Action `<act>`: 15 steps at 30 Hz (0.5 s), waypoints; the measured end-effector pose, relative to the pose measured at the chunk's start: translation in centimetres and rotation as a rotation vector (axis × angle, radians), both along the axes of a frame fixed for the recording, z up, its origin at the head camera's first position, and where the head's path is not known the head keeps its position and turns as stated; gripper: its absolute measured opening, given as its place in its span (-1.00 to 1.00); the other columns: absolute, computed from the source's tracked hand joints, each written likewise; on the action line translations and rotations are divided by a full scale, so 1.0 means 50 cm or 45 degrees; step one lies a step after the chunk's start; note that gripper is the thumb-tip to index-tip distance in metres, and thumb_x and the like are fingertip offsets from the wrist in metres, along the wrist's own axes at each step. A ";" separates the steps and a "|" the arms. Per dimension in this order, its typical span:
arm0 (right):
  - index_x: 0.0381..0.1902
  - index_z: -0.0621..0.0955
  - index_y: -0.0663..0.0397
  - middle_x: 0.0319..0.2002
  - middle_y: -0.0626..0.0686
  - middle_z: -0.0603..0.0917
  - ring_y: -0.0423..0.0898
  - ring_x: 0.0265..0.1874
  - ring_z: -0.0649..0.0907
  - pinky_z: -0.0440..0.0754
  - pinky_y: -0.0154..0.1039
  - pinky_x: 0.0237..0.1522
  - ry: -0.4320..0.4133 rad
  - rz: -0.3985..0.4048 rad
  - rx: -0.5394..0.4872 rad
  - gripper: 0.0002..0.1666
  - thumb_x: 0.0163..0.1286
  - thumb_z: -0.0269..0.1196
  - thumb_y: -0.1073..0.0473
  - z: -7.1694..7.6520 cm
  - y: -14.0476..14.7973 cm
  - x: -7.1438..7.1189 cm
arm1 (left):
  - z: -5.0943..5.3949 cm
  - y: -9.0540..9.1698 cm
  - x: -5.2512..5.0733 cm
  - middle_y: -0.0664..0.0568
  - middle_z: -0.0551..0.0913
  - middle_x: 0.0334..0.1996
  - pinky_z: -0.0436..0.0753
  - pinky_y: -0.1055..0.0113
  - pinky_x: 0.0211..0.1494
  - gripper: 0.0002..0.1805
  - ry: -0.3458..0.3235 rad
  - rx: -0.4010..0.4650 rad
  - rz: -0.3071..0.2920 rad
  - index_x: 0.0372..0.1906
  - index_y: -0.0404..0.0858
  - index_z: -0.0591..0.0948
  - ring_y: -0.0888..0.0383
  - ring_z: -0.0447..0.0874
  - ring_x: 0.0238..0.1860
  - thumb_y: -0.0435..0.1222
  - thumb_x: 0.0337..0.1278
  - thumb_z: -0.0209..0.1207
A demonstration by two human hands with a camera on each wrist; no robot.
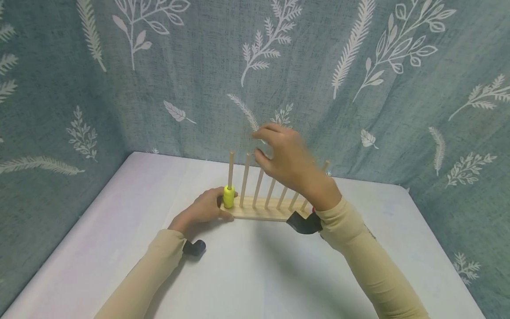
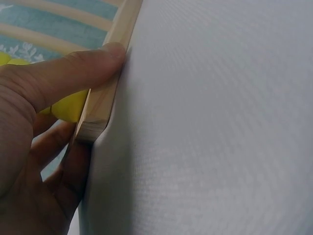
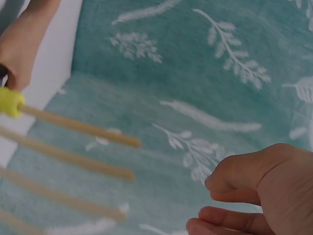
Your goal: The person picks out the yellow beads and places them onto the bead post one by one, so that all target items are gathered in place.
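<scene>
A wooden peg rack (image 1: 259,213) stands on the table, with several thin upright pegs (image 1: 245,179) in a row along its base. Yellow beads (image 1: 229,197) sit at the bottom of the leftmost peg. My left hand (image 1: 207,206) grips the base's left end; in the left wrist view the thumb (image 2: 93,63) lies along the front edge and the fingers are behind. Above the middle pegs is my right hand (image 1: 284,153), slightly blurred. Its fingers are loosely bent, with a gap between them and the thumb, and nothing shows there. The right forearm hides part of the rack's right end.
A bit of something red (image 1: 313,209) shows beside the right wrist at the rack's right end. The white tabletop (image 1: 239,274) reaches back to a blue-green curtain (image 1: 207,88) with white leaf prints. Dark wrist-worn pieces (image 1: 304,223) sit on both arms.
</scene>
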State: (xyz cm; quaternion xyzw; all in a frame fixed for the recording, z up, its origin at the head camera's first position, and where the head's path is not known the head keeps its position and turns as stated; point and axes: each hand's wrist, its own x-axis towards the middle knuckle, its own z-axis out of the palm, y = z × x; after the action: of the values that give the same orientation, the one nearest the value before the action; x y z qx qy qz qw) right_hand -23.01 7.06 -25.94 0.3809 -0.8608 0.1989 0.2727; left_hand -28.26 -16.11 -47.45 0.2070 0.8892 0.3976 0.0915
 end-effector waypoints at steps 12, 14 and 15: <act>-0.05 0.70 0.35 -0.10 0.21 0.72 0.08 -0.13 0.71 0.71 -0.01 -0.10 0.148 -0.176 -0.148 -0.66 0.18 0.37 0.47 0.018 0.175 0.047 | -0.003 0.001 -0.001 -0.13 0.54 0.25 0.28 -0.14 0.40 -0.23 -0.002 0.014 -0.008 0.26 -0.16 0.59 -0.17 0.39 0.33 -0.21 -0.22 0.58; -0.03 0.70 0.33 -0.09 0.20 0.72 0.08 -0.09 0.71 0.71 0.00 -0.08 0.135 -0.228 -0.165 -0.64 0.18 0.36 0.49 0.012 0.203 0.058 | -0.003 0.000 -0.001 -0.13 0.55 0.24 0.30 -0.14 0.39 -0.24 0.010 0.013 -0.020 0.25 -0.17 0.59 -0.16 0.41 0.31 -0.21 -0.21 0.58; -0.02 0.70 0.32 -0.08 0.19 0.72 0.08 -0.07 0.70 0.70 -0.02 -0.07 0.124 -0.252 -0.174 -0.63 0.17 0.36 0.50 0.009 0.217 0.062 | -0.004 -0.001 0.000 -0.12 0.55 0.24 0.30 -0.13 0.39 -0.24 0.012 0.013 -0.024 0.24 -0.17 0.59 -0.16 0.41 0.31 -0.21 -0.21 0.58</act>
State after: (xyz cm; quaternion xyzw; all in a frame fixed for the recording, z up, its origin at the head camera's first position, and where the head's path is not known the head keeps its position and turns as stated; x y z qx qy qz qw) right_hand -19.90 17.90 -25.50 0.2838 -0.8644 0.2104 0.3578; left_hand -28.26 -16.14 -47.66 0.2177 0.8856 0.4003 0.0900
